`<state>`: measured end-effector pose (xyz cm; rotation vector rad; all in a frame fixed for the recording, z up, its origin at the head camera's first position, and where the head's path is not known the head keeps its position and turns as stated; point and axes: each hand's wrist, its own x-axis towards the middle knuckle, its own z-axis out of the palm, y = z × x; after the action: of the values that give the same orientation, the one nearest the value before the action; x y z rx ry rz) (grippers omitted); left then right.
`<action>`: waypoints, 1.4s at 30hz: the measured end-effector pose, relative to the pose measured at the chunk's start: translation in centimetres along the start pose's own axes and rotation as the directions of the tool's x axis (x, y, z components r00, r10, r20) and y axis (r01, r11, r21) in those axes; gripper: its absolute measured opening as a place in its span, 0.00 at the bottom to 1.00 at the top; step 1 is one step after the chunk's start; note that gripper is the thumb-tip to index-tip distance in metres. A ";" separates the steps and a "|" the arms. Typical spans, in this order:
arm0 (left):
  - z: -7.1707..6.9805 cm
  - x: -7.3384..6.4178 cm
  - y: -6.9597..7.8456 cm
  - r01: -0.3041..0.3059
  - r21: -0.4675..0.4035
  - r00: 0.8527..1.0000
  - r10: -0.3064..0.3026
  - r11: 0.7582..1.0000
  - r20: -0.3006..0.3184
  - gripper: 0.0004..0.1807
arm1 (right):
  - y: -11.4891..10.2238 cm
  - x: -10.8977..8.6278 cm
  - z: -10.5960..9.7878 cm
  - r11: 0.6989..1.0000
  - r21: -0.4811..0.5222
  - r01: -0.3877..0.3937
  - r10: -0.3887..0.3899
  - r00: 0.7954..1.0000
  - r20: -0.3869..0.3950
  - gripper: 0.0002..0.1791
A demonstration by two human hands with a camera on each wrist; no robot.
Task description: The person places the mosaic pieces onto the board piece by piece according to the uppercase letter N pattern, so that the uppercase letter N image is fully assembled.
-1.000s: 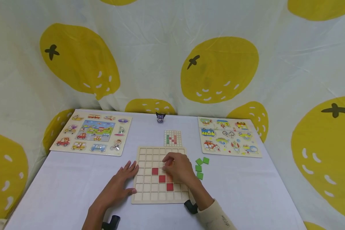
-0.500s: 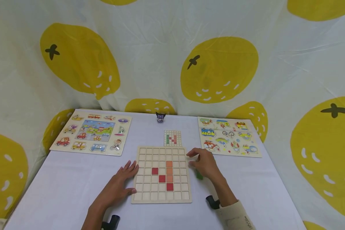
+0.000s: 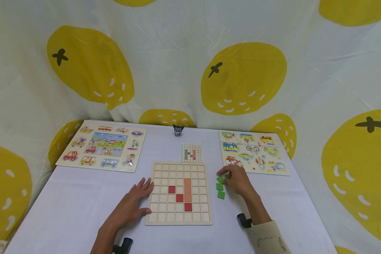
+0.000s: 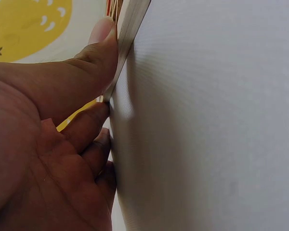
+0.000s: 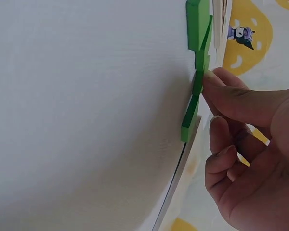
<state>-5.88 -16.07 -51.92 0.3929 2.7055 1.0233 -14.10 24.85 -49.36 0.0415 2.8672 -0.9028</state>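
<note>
White table [image 3: 292, 204], flat. Grid board [image 3: 171, 207] front and center, lying flat. Card [image 3: 191, 153] flat at board's far edge, right of board's midline; can't tell if touching. Figurine [image 3: 178, 130] upright near back edge of table, beyond card, between the two puzzles. Left puzzle [image 3: 107, 145] flat at back left, well apart from card, turned slightly. Right puzzle [image 3: 253, 149] flat at back right, apart from board. Four green tiles [image 3: 219, 186] loose just right of board, in front of right puzzle, in a rough cluster; farthest one partly hidden.
</note>
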 end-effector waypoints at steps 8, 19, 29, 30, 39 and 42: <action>0.0 0.0 0.0 0.010 -0.007 1.000 -0.010 1.000 -0.001 0.51 | 0.1 0.4 0.3 1.000 -0.003 0.016 -0.016 0.999 0.033 0.15; 0.3 0.1 0.1 0.008 -0.008 1.000 -0.008 1.000 -0.020 0.52 | -1.0 0.2 0.4 0.999 0.025 0.048 -0.048 0.999 0.000 0.11; 0.3 0.2 0.1 0.027 -0.006 1.000 -0.027 1.000 -0.002 0.52 | -4.6 -0.8 2.9 0.986 0.124 0.111 -0.103 0.992 -0.065 0.12; 0.3 0.2 0.1 0.036 -0.008 0.999 -0.036 0.999 0.006 0.52 | -5.0 -0.9 3.2 0.984 0.131 0.117 -0.110 0.992 -0.064 0.12; 0.2 0.1 0.2 0.038 -0.013 0.999 -0.038 0.999 0.009 0.53 | -8.5 -1.7 5.5 0.971 0.159 0.181 -0.178 0.983 -0.033 0.11; 0.1 0.1 0.2 0.025 -0.008 1.000 -0.025 1.000 -0.004 0.52 | -9.4 -1.9 6.2 0.969 0.168 0.180 -0.179 0.984 -0.020 0.10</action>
<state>-5.88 -15.81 -51.90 0.3549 2.7022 1.0285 -12.14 13.59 -48.75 -0.2026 2.8256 -1.1793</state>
